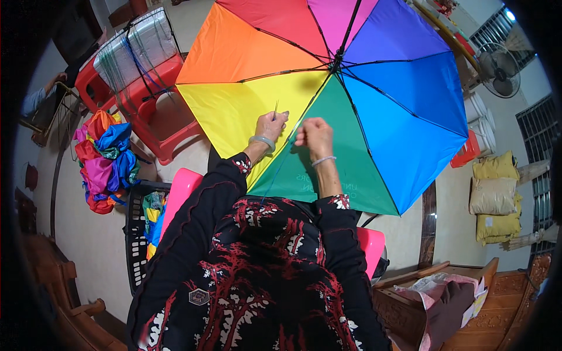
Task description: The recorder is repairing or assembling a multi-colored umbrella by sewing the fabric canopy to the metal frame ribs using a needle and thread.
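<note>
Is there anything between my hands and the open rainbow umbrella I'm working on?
Nothing visible. The left hand holds a thin needle at the yellow panel; the right hand rests on the open rainbow-coloured fabric umbrella beside a rib.

One open rainbow umbrella [351, 88] fills the view from twelve to three o'clock, with eight coloured panels. Two hands work at its centre: the left hand [271, 125] and the right hand [316, 136], each with one bracelet. At ten o'clock stand two red plastic stools [158, 111]. At nine o'clock lies one pile of coloured cloth [105, 161]. At two o'clock stands one fan [499, 70]. At three o'clock, three yellowish sacks [494, 196] are stacked.
</note>
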### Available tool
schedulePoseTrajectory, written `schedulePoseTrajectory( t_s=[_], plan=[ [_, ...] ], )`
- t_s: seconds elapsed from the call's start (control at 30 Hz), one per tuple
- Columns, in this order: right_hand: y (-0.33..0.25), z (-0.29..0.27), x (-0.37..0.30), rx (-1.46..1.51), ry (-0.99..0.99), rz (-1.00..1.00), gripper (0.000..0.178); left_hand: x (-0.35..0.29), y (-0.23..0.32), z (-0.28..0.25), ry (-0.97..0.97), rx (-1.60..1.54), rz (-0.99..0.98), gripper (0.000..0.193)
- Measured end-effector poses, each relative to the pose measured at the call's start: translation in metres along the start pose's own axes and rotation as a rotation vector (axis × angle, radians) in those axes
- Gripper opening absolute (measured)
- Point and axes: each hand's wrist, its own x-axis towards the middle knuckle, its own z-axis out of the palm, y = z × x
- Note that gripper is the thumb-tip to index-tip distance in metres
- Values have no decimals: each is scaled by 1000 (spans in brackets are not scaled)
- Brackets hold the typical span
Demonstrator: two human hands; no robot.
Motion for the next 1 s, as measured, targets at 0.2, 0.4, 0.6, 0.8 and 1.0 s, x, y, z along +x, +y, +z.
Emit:
schedulePoseTrajectory(
  t_s=[0.2,0.4,0.6,0.8,1.0],
  plan=[
    [-118,-58,-12,225,225,-657,9,18,-27,-6,58,345,38,33],
    [-175,-63,-40,424,559,-926,9,14,-26,-5,-4,829,223,35],
    [-59,-60,11,265,414,-498,6,-11,12,6,-280,1042,106,30],
    [-7,-52,18,210,349,-173,8,-11,4,7,-272,1187,171,26],
    [31,-67,26,200,366,-17,7,-10,-1,9,-276,1217,214,27]
  ],
)
